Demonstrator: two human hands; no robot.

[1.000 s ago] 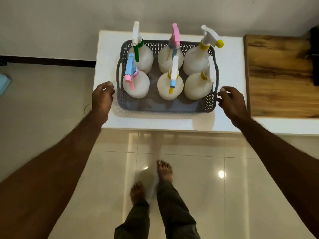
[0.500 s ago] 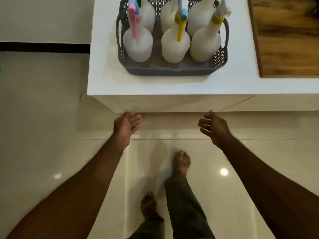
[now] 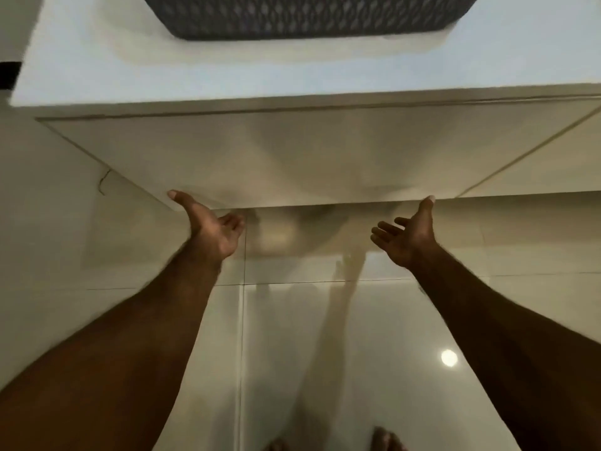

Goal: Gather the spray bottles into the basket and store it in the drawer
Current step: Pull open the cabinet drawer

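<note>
Only the front wall of the grey lattice basket [image 3: 302,17] shows at the top edge, standing on the white cabinet top [image 3: 97,70]; the spray bottles are out of frame. Below it is the glossy white drawer front [image 3: 260,157]. My left hand [image 3: 211,227] is palm up under the drawer's lower edge, thumb tip at the left bottom corner. Palm up as well, my right hand [image 3: 409,237] has its thumb tip at the lower edge on the right. Both hands hold nothing, fingers loosely spread.
A second white cabinet front [image 3: 553,164] adjoins on the right. Glossy beige floor tiles [image 3: 292,353] lie below, with a light reflection [image 3: 448,357]. My bare toes [image 3: 383,441] show at the bottom edge. A dark skirting strip [image 3: 8,74] is at far left.
The view dropped and moved closer, so the bottles left the frame. Both hands came down from beside the basket to the drawer's lower edge and turned palm up.
</note>
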